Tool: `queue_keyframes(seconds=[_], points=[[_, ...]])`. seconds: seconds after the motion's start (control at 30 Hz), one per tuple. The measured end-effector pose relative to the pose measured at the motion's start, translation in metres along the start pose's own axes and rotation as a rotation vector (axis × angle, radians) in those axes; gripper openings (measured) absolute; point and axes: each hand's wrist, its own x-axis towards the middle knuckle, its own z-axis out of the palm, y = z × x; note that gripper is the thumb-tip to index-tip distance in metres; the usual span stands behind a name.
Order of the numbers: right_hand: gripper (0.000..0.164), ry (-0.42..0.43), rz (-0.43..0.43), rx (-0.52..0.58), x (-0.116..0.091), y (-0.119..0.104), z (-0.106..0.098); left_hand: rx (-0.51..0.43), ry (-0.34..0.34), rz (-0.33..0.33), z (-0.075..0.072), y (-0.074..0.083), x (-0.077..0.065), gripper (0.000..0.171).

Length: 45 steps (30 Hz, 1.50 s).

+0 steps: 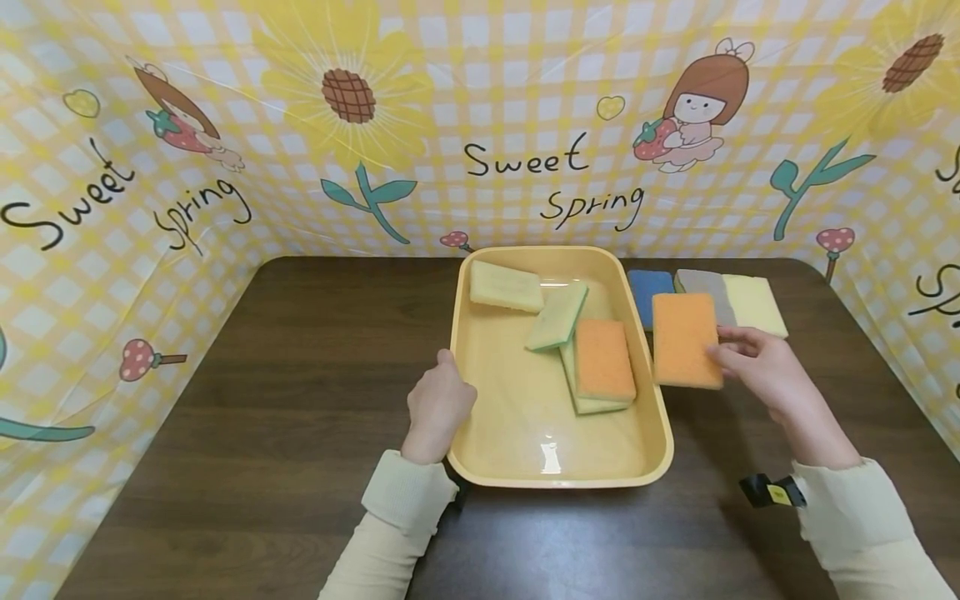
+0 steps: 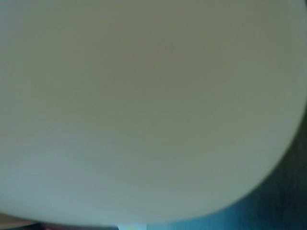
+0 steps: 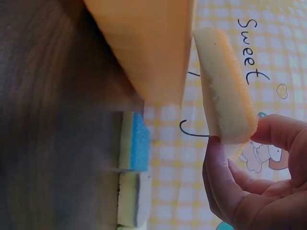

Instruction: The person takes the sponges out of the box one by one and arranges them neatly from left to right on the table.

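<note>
Head view: dark table [image 1: 225, 433], yellow tray [image 1: 510, 433] on it, sponges inside. Your left hand [image 1: 441, 407] grips the tray's left rim, fingers curled; your right hand [image 1: 761, 367] pinches an orange sponge [image 1: 684, 340] between thumb and fingers, raised just by the right rim. Looks like the loading step, sponge in transit; next move probably calls for carrying it left over the rim, lowering it onto bare tray floor, then letting go. Grey sponge [image 1: 701, 287] and blue sponge [image 1: 649, 292] sit outside, likely later picks. Hard to make out: left wrist view is nearly all blurred pale surface, probably tray; your left fingertips are hidden; the held sponge covers part of the blue one; a second orange sponge [image 1: 604, 358] hides most of a pale sponge [image 1: 592, 407] under it
</note>
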Motion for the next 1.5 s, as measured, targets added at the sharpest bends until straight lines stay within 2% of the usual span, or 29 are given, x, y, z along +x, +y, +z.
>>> queue_keyframes(seconds=[0.63,0.9,1.5], points=[[0.063,0.007,0.049,0.021,-0.005,0.017,-0.009,-0.006,0.003,0.003,0.000,0.000,0.000,0.026],[0.063,-0.021,0.072,-0.012,-0.005,0.024,-0.009,-0.002,0.012,0.005,0.001,0.000,0.000,0.027],[0.060,-0.045,0.093,0.017,-0.005,0.036,-0.001,-0.010,0.016,0.006,0.000,0.001,-0.001,0.026]])
